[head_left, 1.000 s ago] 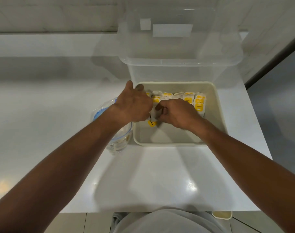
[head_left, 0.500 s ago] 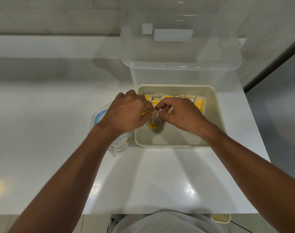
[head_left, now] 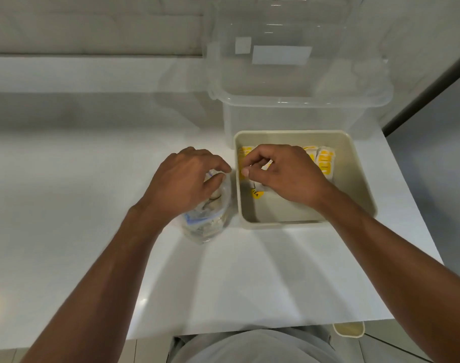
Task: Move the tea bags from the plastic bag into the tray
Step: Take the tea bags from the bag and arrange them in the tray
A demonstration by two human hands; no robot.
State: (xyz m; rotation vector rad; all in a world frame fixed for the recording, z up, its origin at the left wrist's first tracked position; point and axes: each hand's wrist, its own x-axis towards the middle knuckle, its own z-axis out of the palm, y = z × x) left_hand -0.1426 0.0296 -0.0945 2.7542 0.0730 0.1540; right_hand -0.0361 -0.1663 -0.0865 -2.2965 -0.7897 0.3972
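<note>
**Desk:** What are the hands doing?

**Photographer:** The right hand is inside the tray, thumb and forefinger pinched on a tea bag near the tray's left wall. The bag's yellow tag hangs just below the fingers, printed "TEA". The left hand is curled over the mouth of the plastic bag, fingertips at its rim. I cannot tell whether they actually grip anything.

**Desk:** And where does the rest of the tea sit?

**Photographer:** A row of tea bags stands along the tray's far wall, partly hidden behind the right hand. The near half of the tray floor is bare. More pale bags show through the plastic bag, which stands just left of the tray.

**Desk:** What is around them?

**Photographer:** Both rest on a white counter. A clear plastic container stands directly behind the tray. The person's grey clothing shows at the near edge, and a small cream object sits below the counter's near right corner.
</note>
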